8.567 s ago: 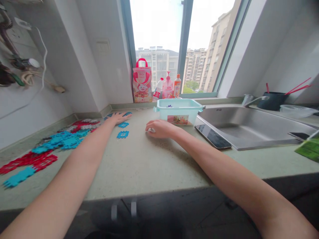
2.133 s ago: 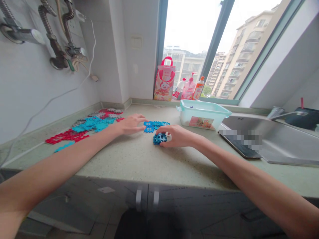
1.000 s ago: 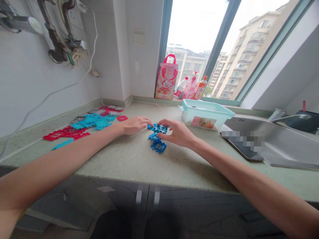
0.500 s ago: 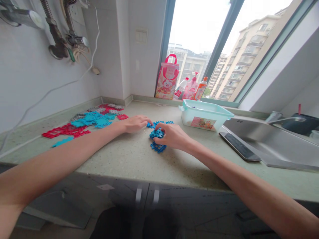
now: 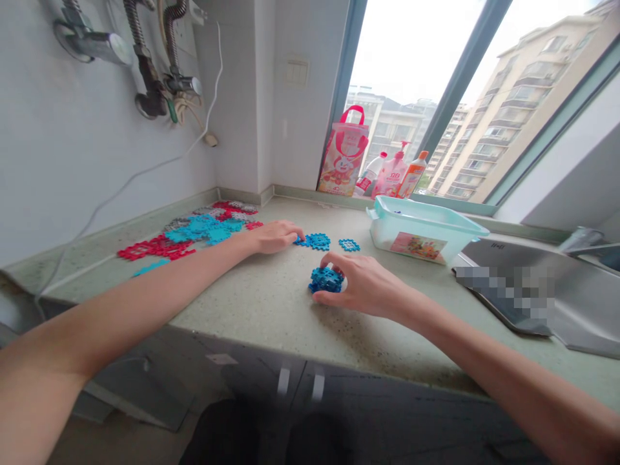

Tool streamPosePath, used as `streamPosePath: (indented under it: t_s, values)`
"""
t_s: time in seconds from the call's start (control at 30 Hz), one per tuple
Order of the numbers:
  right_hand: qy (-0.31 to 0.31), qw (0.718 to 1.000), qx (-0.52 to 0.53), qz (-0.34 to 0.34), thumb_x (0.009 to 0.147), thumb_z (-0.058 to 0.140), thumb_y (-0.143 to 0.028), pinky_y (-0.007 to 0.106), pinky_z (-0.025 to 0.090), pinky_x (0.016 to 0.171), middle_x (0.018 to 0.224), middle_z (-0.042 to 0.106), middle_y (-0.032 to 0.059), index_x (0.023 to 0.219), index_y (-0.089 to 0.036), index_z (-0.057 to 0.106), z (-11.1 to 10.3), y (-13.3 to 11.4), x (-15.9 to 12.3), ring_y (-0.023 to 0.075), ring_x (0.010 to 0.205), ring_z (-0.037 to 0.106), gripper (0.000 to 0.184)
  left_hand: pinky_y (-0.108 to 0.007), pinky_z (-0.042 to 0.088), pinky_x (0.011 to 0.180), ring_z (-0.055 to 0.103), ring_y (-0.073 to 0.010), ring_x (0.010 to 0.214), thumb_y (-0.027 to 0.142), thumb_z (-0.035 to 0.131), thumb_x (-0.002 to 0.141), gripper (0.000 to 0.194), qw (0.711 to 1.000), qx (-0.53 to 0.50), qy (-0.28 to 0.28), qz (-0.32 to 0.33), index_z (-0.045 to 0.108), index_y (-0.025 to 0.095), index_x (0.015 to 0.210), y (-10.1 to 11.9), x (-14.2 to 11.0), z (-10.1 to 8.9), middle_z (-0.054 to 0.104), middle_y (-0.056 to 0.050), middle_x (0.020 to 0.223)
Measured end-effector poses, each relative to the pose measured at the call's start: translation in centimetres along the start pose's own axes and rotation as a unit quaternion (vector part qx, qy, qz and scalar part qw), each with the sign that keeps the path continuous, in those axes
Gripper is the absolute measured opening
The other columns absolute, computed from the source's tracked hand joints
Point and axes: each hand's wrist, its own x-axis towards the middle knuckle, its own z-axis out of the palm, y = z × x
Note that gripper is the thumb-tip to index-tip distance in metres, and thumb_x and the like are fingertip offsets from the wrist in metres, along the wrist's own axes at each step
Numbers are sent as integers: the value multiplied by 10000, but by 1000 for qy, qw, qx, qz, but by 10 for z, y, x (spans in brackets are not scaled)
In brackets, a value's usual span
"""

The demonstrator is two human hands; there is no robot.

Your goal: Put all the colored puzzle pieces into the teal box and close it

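My right hand (image 5: 363,281) is curled around a small stack of blue gear-edged plastic pieces (image 5: 324,279), thumb at the near side and fingers over the far side, low over the counter. My left hand (image 5: 276,237) is bent down farther back, its fingertips closed on a small blue piece (image 5: 301,240) that they partly cover. Right beside that piece lies a blue toothed square piece (image 5: 320,241). A separate blue openwork piece (image 5: 349,245) lies flat to the right, beyond my right hand.
Red pieces (image 5: 155,247), turquoise pieces (image 5: 206,228) and grey ones are piled at the left wall. A pale turquoise tub (image 5: 431,223) stands at the back right, beside a steel sink (image 5: 581,284). Bottles (image 5: 391,174) and a pink bag (image 5: 345,158) line the window.
My right hand has drawn the blue stack nearer, away from the other blue pieces, and the loose piece below it now sits against the stack. The view has swung left.
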Motion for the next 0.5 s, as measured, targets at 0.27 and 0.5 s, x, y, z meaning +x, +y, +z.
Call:
streamPosePath:
  t_s: [0.27, 0.5]
  values:
    - [-14, 996, 38, -85, 832, 802, -320, 371, 499, 887, 1091, 779, 62, 1237, -262, 682, -1, 25, 7, 257, 971, 709, 426, -355, 464, 1119, 655, -257, 1271, 313, 419, 1021, 438, 1000, -8, -9, 13, 760, 217, 1279, 10, -2, -2, 735, -83, 1343]
    - [-38, 984, 121, -124, 848, 787, -299, 320, 522, 799, 1174, 784, 54, 1271, -249, 689, -5, 56, 15, 185, 835, 681, 437, -321, 475, 1089, 675, -254, 1247, 390, 532, 980, 379, 999, -26, -7, 42, 760, 236, 1242, 15, -6, -2, 752, -57, 1341]
